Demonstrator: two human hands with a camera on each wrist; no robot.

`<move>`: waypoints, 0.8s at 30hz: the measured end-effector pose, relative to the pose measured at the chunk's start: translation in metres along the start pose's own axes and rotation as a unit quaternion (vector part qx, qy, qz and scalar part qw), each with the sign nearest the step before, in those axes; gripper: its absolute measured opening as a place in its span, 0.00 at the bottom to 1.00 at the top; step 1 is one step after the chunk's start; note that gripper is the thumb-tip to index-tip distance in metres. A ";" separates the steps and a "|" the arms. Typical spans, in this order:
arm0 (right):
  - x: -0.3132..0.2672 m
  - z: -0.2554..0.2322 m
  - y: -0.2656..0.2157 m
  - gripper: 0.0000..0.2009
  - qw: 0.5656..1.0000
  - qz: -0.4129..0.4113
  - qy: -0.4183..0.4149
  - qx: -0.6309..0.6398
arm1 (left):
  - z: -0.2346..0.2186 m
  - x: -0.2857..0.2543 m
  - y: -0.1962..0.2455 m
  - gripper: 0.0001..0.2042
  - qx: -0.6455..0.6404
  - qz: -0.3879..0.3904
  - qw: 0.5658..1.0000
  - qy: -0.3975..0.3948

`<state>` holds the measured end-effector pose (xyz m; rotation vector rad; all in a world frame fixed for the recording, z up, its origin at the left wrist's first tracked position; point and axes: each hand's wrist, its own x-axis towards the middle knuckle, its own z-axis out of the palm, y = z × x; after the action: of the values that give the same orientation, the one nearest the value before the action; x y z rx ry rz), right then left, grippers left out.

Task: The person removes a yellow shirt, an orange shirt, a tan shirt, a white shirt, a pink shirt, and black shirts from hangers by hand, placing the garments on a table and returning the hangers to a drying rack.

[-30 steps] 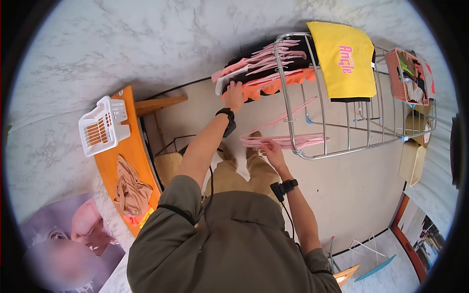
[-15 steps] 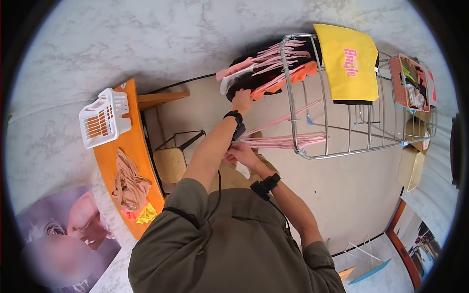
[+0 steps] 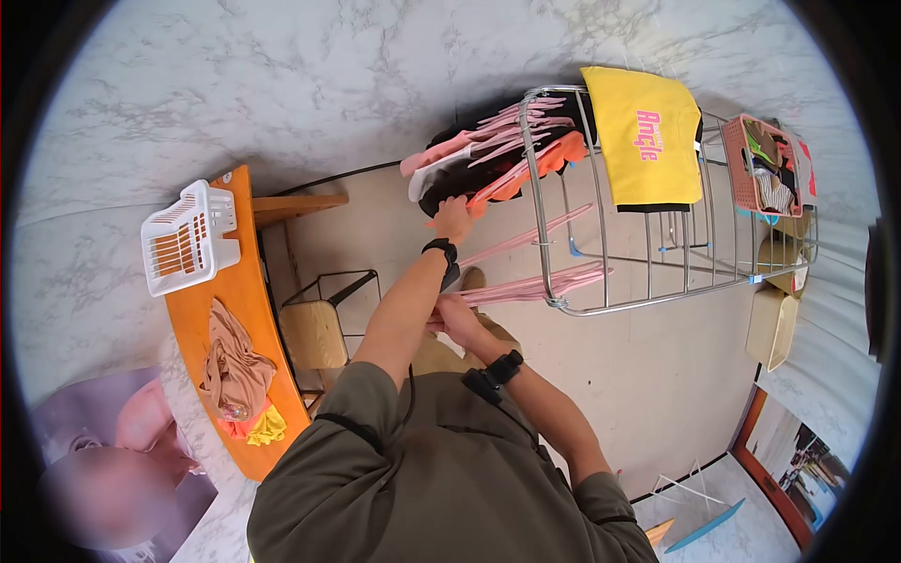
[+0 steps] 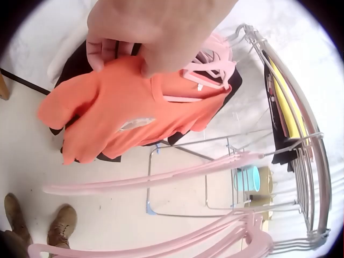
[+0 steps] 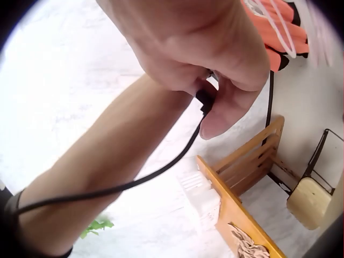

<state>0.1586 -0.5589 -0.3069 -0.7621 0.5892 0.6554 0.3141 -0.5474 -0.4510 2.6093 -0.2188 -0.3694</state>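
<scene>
At the near end of the hanging clothes, the left hand (image 3: 453, 218) pinches an orange shirt (image 4: 129, 102) on a pink hanger; in the left wrist view that hand (image 4: 156, 32) has its fingers curled at the shirt's shoulder. The right hand (image 3: 460, 321) is close to the left forearm. In the right wrist view this hand (image 5: 204, 48) holds a small black plug (image 5: 205, 100) between thumb and fingers, and a black cable (image 5: 161, 171) runs from it along the forearm. Bare pink hangers (image 3: 563, 281) hang from the metal rack (image 3: 648, 302).
A yellow shirt (image 3: 648, 145) lies over the rack, with a pink basket (image 3: 741, 169) of clothes beyond. On the left, an orange table (image 3: 183, 328) bears a white basket (image 3: 225, 253) and a brown cloth (image 3: 230, 361). A wooden stool (image 3: 314, 335) stands beside it.
The right hand has left the bare pink hangers and moved left to the left forearm. The left hand stays at the hanging clothes, now on the orange shirt.
</scene>
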 end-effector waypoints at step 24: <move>-0.003 0.002 0.017 0.04 0.995 0.095 -0.032 0.027 | -0.058 -0.031 0.029 0.08 -0.082 0.009 0.994 -0.068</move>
<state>0.1450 -0.5492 -0.3105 -0.6373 0.6223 0.8328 0.2993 -0.5395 -0.3813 2.4226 -0.2471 -0.5356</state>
